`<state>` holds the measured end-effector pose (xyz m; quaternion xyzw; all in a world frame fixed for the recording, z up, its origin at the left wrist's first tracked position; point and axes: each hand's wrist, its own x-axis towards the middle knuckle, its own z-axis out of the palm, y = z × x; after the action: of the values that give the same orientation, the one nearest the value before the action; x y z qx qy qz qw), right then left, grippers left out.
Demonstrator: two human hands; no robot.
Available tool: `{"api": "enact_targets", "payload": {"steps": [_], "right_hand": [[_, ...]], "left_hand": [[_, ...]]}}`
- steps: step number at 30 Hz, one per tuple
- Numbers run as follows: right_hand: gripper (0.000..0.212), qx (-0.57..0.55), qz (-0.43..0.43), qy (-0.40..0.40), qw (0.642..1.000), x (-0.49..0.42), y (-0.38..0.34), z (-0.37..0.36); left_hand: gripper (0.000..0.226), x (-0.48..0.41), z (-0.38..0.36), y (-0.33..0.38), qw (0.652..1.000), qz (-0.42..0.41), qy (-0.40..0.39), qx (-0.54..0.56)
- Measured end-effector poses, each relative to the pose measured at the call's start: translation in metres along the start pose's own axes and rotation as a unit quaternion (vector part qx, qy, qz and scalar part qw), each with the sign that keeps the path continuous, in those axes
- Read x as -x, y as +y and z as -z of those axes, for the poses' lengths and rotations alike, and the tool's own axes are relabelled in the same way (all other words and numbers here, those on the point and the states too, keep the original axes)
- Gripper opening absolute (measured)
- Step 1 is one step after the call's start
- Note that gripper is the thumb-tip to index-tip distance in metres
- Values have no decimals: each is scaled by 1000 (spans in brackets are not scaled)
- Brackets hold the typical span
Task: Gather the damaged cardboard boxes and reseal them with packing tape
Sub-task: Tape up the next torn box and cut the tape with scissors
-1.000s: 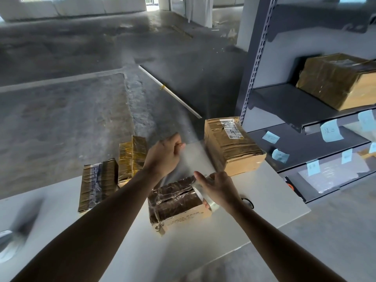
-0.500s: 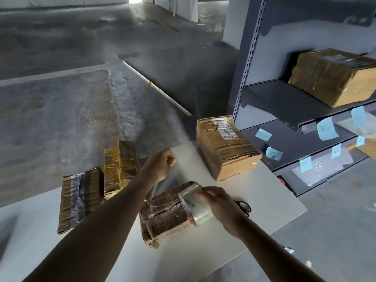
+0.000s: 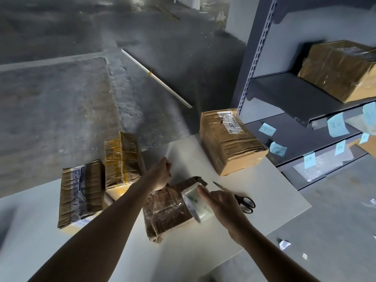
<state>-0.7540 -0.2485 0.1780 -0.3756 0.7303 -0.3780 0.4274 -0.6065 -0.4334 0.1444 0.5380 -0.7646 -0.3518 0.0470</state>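
Two bare hands are working over a white table (image 3: 274,190) here. Nearest, the right hand (image 3: 225,210) is gripping a roll of clear packing tape (image 3: 195,204), fingers wrapped round it, holding it on edge against the right end of a small crumpled box (image 3: 164,212) that's sitting mid-table. Just past that, the left hand (image 3: 160,174) is hanging over the box's far end with fingers curled, pinching what looks like a pulled-out strip of tape (image 3: 179,159). The film is pretty faint, so it's hard to trace.

Black-handled scissors (image 3: 243,202) are lying just right of the right hand. Off to the left, a flat box (image 3: 81,192) and a yellow-taped box (image 3: 122,159) are sitting side by side. Further back on the right, a bigger labelled box (image 3: 230,143) is resting at the table's far edge. Beyond it, a grey metal shelf (image 3: 284,88) is carrying a shelf box (image 3: 339,72) plus blue sticky notes (image 3: 335,125), and a white rod (image 3: 162,82) is lying on the concrete floor.
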Motion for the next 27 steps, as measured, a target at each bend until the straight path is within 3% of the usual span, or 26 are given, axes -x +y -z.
{"api": "enact_targets", "payload": {"steps": [4,7,9,12,14,17,19,24,27], "right_hand": [[83,-47,-101,51,992,11,7,-8],[81,-184,-175,-8,967,24,1,-14],[65,-255,-184,-54,948,27,-1,-15],[39,-248,-155,-39,955,18,-3,-12],[53,-230,-144,-37,962,11,-3,-9],[93,-206,-141,-47,967,-1,-6,-4],[102,-197,-134,-48,970,-10,-8,1],[73,-171,-107,-95,975,-24,-12,5],[72,-153,-103,-126,975,-30,-17,6]], "left_hand": [[25,4,0,-1,999,-10,-32,-20],[19,9,-1,0,999,-17,-22,-33],[15,15,-1,0,999,-13,-19,-22],[19,27,-3,-5,1000,8,-25,8],[21,36,-4,-9,997,46,-25,58],[22,52,-7,-11,978,110,-22,175],[20,61,-10,-8,964,132,-15,229],[25,87,-21,-15,938,164,26,304],[22,98,-28,-18,919,185,57,345]]}}
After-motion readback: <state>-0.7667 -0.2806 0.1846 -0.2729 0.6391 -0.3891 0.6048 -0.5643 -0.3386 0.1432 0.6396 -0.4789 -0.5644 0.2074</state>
